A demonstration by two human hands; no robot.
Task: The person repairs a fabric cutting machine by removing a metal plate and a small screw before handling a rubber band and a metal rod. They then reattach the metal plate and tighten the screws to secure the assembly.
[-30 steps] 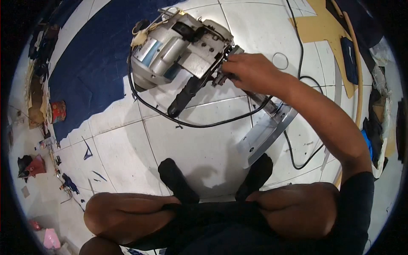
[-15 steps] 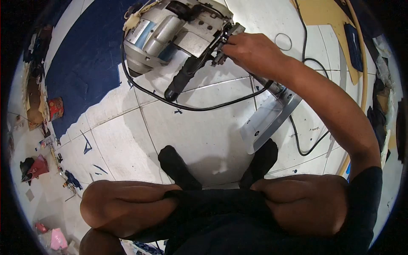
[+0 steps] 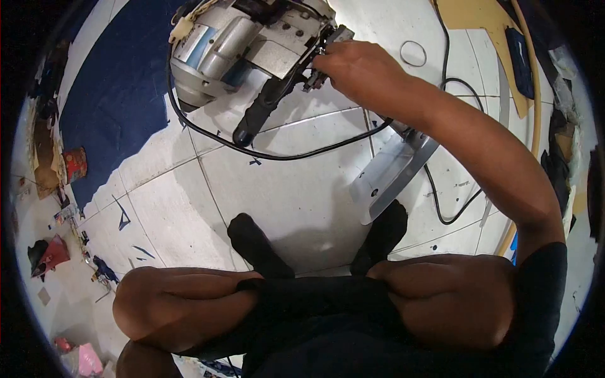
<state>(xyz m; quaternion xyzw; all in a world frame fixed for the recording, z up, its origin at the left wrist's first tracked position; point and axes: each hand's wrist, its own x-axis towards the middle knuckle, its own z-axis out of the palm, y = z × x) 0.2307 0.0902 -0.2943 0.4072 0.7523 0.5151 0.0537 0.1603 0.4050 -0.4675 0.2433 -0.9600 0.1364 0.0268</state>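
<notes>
A cloth cutting machine (image 3: 220, 50) lies tipped over on the white tiled floor, its silver motor housing towards the upper left. My right hand (image 3: 353, 66) is closed on a dark metal part at the side of the machine; the fingertips are partly hidden. A black handle (image 3: 258, 113) sticks out below the housing. Under my right forearm, the machine's flat metal base plate (image 3: 394, 179) stands on edge near my right foot. My left hand is out of view.
Dark blue fabric (image 3: 120, 101) spreads over the floor at the upper left, with blue scraps (image 3: 121, 214) nearby. A black cable (image 3: 277, 157) loops in front of the machine. A pale ring (image 3: 413, 53) and brown sheet (image 3: 463, 16) lie at the upper right.
The machine and my right hand appear slightly higher and further left, as does the whole floor scene. My right hand keeps its hold on the same metal part.
</notes>
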